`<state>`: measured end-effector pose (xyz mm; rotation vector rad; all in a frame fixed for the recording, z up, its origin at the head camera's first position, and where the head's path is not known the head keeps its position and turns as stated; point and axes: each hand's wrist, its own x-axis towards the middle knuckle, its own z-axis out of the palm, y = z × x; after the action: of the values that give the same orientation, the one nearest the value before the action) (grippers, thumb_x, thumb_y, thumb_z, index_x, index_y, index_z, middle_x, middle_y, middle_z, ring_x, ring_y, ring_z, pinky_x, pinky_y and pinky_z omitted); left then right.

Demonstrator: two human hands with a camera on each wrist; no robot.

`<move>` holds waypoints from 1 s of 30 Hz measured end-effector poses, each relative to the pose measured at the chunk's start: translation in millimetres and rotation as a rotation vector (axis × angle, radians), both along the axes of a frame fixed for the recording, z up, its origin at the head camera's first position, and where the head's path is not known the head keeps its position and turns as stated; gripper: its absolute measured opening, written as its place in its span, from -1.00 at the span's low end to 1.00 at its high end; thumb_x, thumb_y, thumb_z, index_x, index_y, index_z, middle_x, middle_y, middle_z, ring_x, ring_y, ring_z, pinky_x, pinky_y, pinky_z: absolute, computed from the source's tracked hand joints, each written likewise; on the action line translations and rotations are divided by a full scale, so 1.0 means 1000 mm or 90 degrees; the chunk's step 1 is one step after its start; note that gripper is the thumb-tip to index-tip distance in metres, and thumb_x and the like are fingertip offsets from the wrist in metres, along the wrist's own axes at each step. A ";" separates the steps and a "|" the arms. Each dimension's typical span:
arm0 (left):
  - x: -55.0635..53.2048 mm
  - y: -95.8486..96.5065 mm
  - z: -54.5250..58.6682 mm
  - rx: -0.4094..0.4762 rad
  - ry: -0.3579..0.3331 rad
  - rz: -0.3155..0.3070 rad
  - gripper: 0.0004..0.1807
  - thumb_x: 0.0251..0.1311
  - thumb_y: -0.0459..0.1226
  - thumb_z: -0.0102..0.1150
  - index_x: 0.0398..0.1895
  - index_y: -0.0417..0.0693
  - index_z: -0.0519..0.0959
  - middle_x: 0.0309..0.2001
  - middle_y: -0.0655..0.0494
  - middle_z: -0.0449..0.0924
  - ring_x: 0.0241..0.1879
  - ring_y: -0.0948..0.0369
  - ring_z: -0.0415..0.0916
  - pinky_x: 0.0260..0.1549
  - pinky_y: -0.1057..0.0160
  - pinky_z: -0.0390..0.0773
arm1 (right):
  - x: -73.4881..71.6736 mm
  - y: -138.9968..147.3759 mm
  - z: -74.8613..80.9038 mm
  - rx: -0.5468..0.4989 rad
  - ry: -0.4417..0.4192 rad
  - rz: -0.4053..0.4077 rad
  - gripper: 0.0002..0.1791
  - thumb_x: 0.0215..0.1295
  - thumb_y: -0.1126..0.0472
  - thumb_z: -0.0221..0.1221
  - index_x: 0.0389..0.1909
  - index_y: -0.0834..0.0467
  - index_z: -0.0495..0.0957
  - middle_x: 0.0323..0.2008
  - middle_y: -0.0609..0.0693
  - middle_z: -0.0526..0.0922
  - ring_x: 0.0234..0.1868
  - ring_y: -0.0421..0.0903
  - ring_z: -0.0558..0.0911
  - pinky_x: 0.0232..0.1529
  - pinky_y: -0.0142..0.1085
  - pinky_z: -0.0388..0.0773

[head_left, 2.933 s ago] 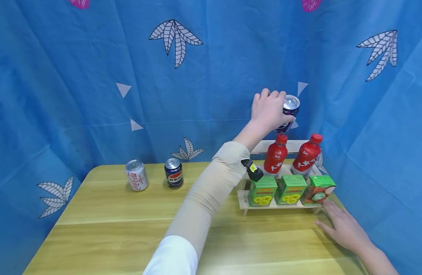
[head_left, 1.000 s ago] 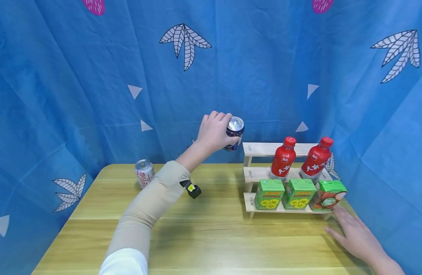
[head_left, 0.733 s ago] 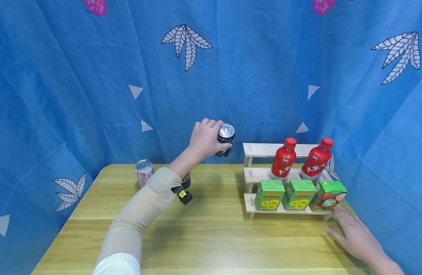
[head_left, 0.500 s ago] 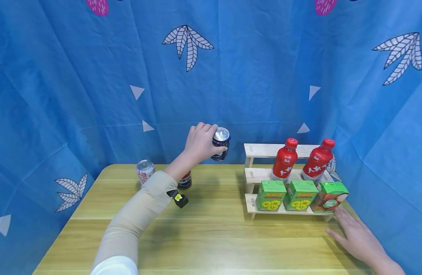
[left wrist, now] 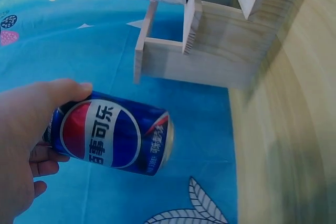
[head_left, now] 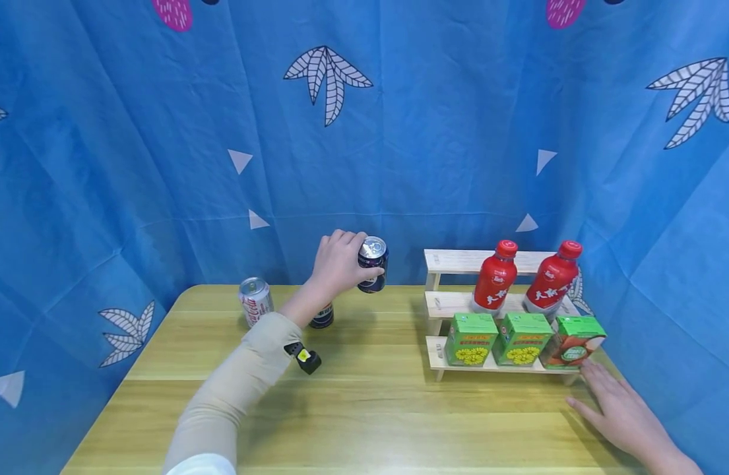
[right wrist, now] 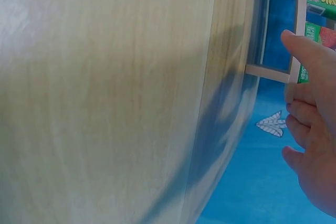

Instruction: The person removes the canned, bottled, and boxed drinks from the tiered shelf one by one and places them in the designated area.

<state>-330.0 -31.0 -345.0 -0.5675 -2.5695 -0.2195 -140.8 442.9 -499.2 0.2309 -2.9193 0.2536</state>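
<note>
Wooden tabletop (head_left: 400, 422) fronts blue curtains (head_left: 447, 132); left hand (head_left: 336, 265) grips a can (left wrist: 110, 135), right hand (head_left: 625, 414) relaxed.

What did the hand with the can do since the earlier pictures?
The left hand carried the blue can left and down, from above the wooden rack to beside it; the can is held both then and now. The right hand stayed by the rack's corner, and the red bottles and cartons stayed put.
</note>
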 end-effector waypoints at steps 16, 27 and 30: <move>-0.003 0.002 -0.034 -0.006 -0.035 -0.004 -0.13 -0.11 0.32 0.33 0.19 -0.01 0.51 0.06 0.04 0.62 0.08 0.07 0.45 -0.01 0.02 0.42 | 0.002 -0.001 0.002 0.010 -0.005 -0.008 -0.13 0.36 -0.12 0.12 0.34 0.53 0.17 0.29 0.55 0.25 0.36 0.47 0.17 0.46 -0.12 -0.62; -0.003 0.007 -0.049 -0.045 -0.079 0.010 -0.09 -0.06 0.34 0.28 0.26 -0.04 0.46 0.13 0.02 0.59 0.15 0.03 0.42 0.10 -0.04 0.38 | 0.004 -0.001 -0.003 -0.001 0.013 0.002 -0.15 0.38 -0.08 0.11 0.37 0.51 0.13 0.33 0.53 0.21 0.50 0.36 -0.06 0.36 -0.35 -0.76; -0.005 0.008 -0.055 -0.073 -0.087 0.014 -0.07 -0.05 0.37 0.24 0.29 -0.03 0.44 0.15 0.03 0.58 0.17 0.04 0.41 0.13 -0.03 0.38 | 0.004 0.000 -0.003 0.003 0.022 0.004 -0.16 0.37 -0.08 0.12 0.36 0.51 0.15 0.32 0.53 0.22 0.53 0.30 -0.16 0.35 -0.39 -0.76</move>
<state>-334.8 -22.9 -400.4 -0.5835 -2.7336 -0.1070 -136.7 442.5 -502.4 0.2435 -2.8854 0.2409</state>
